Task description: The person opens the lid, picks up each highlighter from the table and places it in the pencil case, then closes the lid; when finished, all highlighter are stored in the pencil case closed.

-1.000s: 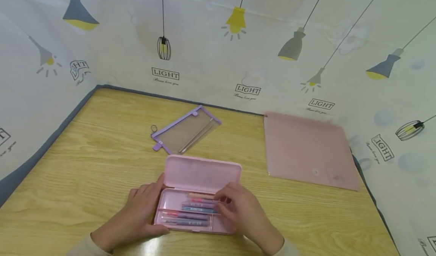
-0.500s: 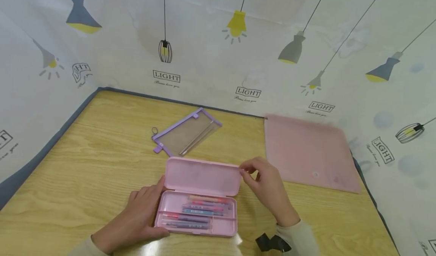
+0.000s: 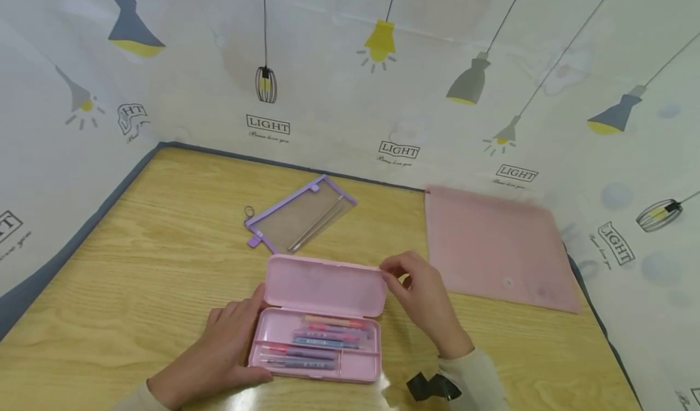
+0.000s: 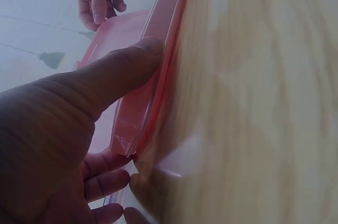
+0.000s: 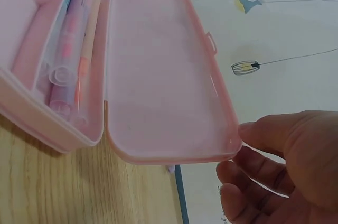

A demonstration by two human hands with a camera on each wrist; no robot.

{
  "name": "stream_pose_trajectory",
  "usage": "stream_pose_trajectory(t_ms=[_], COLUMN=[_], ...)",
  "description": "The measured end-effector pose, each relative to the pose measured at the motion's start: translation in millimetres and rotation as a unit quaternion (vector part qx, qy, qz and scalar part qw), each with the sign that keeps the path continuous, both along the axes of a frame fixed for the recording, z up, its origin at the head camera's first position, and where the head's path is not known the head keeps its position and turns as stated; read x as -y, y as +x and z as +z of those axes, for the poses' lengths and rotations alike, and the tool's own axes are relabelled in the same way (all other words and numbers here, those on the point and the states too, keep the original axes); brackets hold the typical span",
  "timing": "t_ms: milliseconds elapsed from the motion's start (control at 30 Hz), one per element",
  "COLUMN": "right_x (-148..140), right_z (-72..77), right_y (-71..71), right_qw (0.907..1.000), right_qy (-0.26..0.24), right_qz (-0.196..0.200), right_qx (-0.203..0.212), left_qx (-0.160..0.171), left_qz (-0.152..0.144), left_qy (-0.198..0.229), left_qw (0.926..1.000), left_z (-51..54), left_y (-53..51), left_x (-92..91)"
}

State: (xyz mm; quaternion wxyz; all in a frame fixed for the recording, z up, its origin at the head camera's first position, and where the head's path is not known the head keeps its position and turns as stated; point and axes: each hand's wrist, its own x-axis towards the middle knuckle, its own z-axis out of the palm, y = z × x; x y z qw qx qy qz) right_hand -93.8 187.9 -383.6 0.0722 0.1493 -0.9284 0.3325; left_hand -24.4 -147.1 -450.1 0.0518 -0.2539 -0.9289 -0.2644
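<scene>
A pink pencil case (image 3: 360,368) lies on the table with its lid (image 3: 325,284) raised. Several pens (image 3: 325,341) sit in its two long compartments, and the small front right compartment shows its bare floor. My left hand (image 3: 216,347) grips the left end, its thumb against the front wall, as the left wrist view also shows. With thumb and fingertips, my right hand (image 3: 423,301) pinches the upper right corner of the lid. In the right wrist view that hand (image 5: 280,166) is at the lid's corner, thumb on the inner side and fingers behind.
Behind the case lies a clear zip pouch (image 3: 295,216) with purple edging and thin sticks inside. A pink folder (image 3: 497,247) rests at the back right. Printed cloth (image 3: 328,64) walls in the table (image 3: 137,265) at the back and sides.
My right hand has left the pens, moved up and right, and taken hold of the lid's corner. The left hand keeps its place on the case.
</scene>
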Motion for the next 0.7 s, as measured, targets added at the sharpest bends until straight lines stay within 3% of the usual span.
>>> stream_pose_trajectory(t_ms=[400, 533, 633, 700], right_x=[-3, -5, -7, -10], right_z=[4.7, 3.8, 1.7, 0.0], right_y=[33.9, 48.4, 58.3, 63.5], right_qw=[0.9968, 0.9937, 0.9911, 0.9896], right_qy=[-0.004, -0.012, -0.006, 0.014], right_qz=[0.067, 0.102, 0.130, 0.143], right_qx=[-0.045, -0.044, -0.028, -0.004], left_qx=[0.011, 0.032, 0.015, -0.012], left_qz=[0.018, 0.006, -0.008, -0.020], left_qy=[-0.017, 0.026, 0.070, 0.078], left_qw=[0.9996, 0.9992, 0.9974, 0.9967], left_z=[-2.3, 4.5, 13.4, 18.1], left_y=[1.5, 0.2, -2.9, -4.8], left_x=[-0.7, 3.1, 7.9, 10.7])
